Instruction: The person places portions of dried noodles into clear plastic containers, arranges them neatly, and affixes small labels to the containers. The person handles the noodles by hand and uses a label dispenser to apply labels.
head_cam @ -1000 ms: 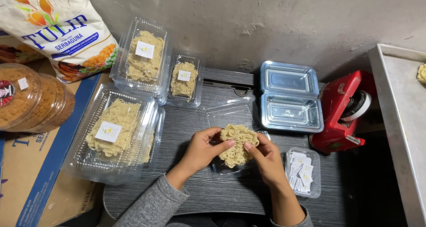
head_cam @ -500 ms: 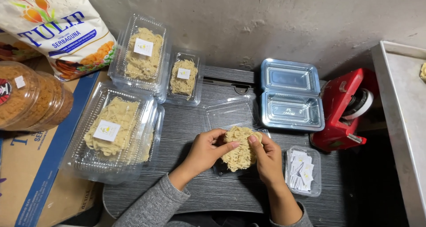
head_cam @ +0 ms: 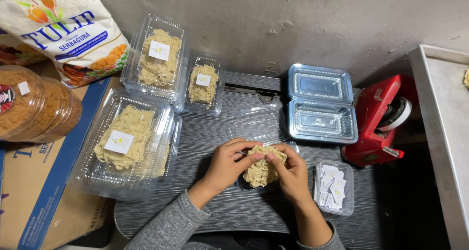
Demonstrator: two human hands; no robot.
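Note:
My left hand (head_cam: 227, 164) and my right hand (head_cam: 291, 172) both grip a pale tangled snack cake (head_cam: 262, 166) over a small clear plastic box (head_cam: 254, 128) whose lid lies open behind it. The cake sits between my fingers, just above the box's base, which my hands mostly hide. Both hands are over the near middle of the dark wood-grain table (head_cam: 210, 206).
Three closed clear boxes of the same snack, each with a white label, lie at left: large ones (head_cam: 128, 145) (head_cam: 156, 57) and a small one (head_cam: 203, 83). An open bluish empty box (head_cam: 320, 103), a red tape dispenser (head_cam: 381, 120), a tub of small labels (head_cam: 333, 187), jars (head_cam: 34, 106) and a flour bag (head_cam: 63, 27) surround them.
My hands have shifted slightly on the snack cake, pressing it lower toward the box. Everything else stays where it was.

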